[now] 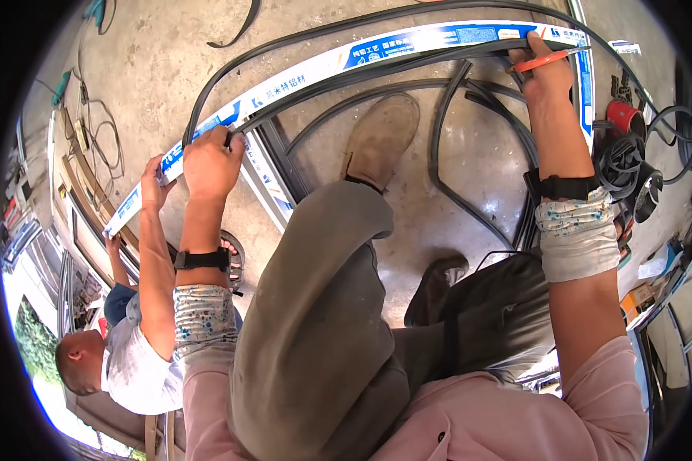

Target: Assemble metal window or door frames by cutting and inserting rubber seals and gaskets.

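A long frame bar [307, 79], wrapped in white and blue film, spans the view and looks curved in the lens. Along its near edge runs a black rubber strip [377, 71]. My left hand [211, 167] is closed on this strip at the left, thumb and fingers pressed together against the bar. At the right corner, my right hand [547, 74] is closed around a slim orange-handled tool [542, 61], its thumb against the bar; the tool's exact kind is unclear. Beyond my left hand, a co-worker's hand [155, 184] grips the same bar.
Loose black strips [438, 154] lie on the concrete floor around my shoe [384, 138]. A co-worker [142, 369] is at the left. Coiled black cable [621, 161] and a red cup-shaped object [625, 117] sit at the right. A second bar [265, 180] extends from near my left hand.
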Demonstrator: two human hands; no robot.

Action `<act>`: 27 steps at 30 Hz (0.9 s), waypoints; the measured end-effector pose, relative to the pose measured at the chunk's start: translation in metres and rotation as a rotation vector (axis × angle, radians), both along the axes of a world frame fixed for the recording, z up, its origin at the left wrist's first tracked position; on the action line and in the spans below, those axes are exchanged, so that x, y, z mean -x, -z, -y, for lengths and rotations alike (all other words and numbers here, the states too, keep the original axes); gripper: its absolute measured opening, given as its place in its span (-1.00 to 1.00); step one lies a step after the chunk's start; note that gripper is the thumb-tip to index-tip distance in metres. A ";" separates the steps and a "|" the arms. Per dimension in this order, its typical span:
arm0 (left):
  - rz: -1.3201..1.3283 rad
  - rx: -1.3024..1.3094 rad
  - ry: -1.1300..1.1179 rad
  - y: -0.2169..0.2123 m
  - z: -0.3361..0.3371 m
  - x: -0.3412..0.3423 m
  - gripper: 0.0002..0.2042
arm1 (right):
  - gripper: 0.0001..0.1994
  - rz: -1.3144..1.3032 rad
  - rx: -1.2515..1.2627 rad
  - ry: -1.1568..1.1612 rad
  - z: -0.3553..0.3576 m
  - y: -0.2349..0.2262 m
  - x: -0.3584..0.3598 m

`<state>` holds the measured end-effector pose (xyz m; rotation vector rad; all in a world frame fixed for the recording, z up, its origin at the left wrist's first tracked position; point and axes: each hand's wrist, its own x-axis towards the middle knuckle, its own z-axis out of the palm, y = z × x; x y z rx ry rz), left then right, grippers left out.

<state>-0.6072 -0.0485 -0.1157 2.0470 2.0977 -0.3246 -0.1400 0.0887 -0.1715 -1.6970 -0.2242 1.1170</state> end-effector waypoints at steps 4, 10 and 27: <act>-0.042 0.029 -0.008 0.011 -0.004 -0.008 -0.78 | -0.68 -0.007 -0.012 -0.024 -0.002 0.012 -0.008; 0.092 0.090 -0.200 0.003 -0.008 -0.008 -0.77 | -0.78 0.001 0.014 -0.013 -0.001 0.003 -0.003; 0.099 0.010 -0.264 0.017 -0.004 -0.006 -0.75 | -0.75 -0.010 0.004 0.021 -0.001 0.002 0.000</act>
